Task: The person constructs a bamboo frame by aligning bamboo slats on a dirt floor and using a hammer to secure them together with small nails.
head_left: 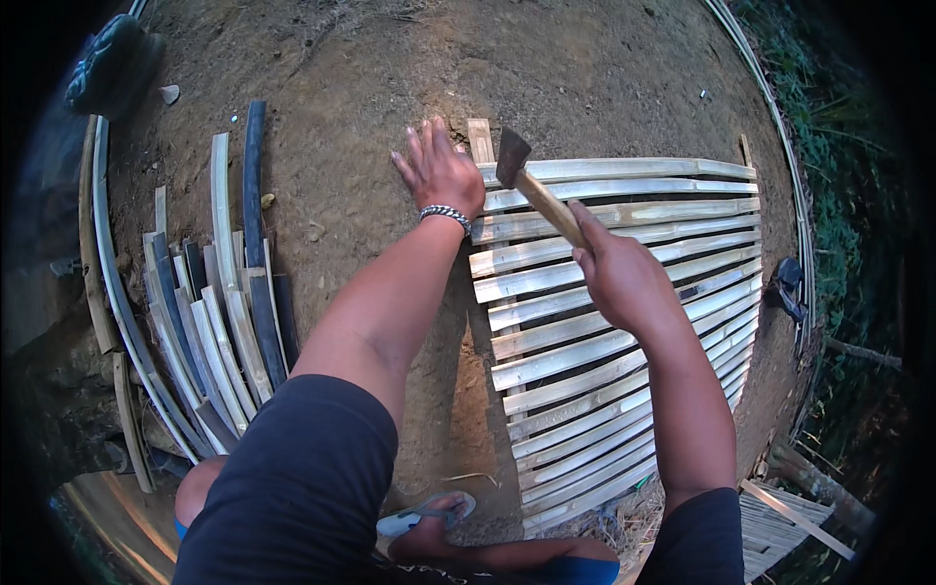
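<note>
My right hand [629, 278] is closed round the wooden handle of a hatchet [551, 205] with a dark metal head. The head hangs over the left ends of the upper slats of a bamboo panel [614, 258]; whether it touches them I cannot tell. Pale split bamboo slats lie side by side across upright strips, with narrow gaps between them. Beyond the top slat, the end of one strip [480, 141] sticks out. My left hand [447, 175], a chain bracelet at its wrist, is open with fingers spread on the dirt, beside the panel's upper left corner.
Loose bamboo strips [219, 322] lie in a pile on the dirt to the left. A dark object [786, 290] is on the ground right of the panel. Another slatted piece [780, 526] lies at the lower right. My sandalled foot [429, 517] is near the panel's lower left corner.
</note>
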The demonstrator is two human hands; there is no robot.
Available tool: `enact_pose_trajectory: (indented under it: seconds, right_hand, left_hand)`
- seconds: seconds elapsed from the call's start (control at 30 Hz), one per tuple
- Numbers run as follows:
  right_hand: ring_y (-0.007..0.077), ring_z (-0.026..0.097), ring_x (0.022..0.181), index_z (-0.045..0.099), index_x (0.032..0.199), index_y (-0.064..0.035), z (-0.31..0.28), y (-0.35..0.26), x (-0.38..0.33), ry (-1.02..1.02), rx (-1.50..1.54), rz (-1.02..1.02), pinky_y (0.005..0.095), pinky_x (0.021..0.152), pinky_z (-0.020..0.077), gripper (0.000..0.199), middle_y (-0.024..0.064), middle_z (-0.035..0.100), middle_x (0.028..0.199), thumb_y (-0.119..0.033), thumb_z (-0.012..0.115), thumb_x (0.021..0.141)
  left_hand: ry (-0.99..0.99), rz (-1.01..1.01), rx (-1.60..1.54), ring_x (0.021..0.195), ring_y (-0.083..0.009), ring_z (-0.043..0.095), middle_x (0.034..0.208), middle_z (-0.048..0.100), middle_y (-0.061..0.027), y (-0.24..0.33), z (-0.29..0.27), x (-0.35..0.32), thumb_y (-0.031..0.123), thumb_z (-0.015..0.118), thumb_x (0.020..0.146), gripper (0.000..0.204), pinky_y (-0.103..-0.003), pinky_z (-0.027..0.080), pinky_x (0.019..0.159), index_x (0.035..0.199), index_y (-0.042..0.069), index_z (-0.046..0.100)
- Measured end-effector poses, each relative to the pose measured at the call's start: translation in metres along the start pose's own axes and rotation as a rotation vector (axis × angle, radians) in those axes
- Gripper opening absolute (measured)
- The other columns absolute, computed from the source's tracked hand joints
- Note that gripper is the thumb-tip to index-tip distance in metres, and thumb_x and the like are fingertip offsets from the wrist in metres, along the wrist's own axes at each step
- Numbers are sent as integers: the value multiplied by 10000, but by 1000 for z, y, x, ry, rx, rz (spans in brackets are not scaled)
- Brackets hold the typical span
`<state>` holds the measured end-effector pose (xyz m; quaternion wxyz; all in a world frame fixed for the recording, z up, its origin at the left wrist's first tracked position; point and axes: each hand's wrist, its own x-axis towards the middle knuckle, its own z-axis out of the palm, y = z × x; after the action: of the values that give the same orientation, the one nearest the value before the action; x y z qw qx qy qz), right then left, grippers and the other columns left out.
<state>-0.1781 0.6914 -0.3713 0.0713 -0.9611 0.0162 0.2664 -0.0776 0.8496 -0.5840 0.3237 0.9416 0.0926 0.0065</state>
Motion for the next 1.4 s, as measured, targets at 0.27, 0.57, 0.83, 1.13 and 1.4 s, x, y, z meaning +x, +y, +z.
enact_pose_trajectory:
  seconds: [0.27,0.57,0.83,1.13,1.4]
  right_hand:
    - [395,695,861,411,1524,-229,-18,1,11,23,36,-6,507,788,527,518,220,708,931,-242,525,1019]
    - [414,683,899,405,1525,-214,-22,-1,19,88,151,-14,517,797,523,531,235,702,984,-223,540,1012]
    - [368,694,1021,411,1531,-211,-39,-6,25,175,366,-29,445,907,534,544,224,704,1116,-208,557,1007]
    - [408,683,946,356,1550,-300,-38,-4,13,79,287,78,505,836,530,589,239,701,1022,-211,564,1006]
    - [415,698,902,271,1580,-304,35,7,-8,179,269,-38,491,765,566,662,224,704,1032,-203,572,999]
  left_hand:
    - [-50,-26,-13,1555,-331,96,1635,257,-158,8,-5,-4,212,408,979,640,-549,-21,1248,1563,36,213]
    - [-45,-35,-24,1554,-329,100,1639,246,-165,9,-6,-5,195,414,956,673,-547,-24,1249,1575,52,190]
    - [-52,-34,11,1553,-335,104,1642,230,-176,8,-8,-4,193,431,944,677,-547,-15,1250,1566,53,203]
    - [-40,-37,-24,1553,-348,93,1640,227,-188,7,-7,-5,182,426,939,666,-540,-19,1251,1560,53,225]
    - [49,-6,-63,1542,-365,138,1604,301,-196,-5,-1,-4,163,433,913,655,-559,-9,1243,1537,54,264]
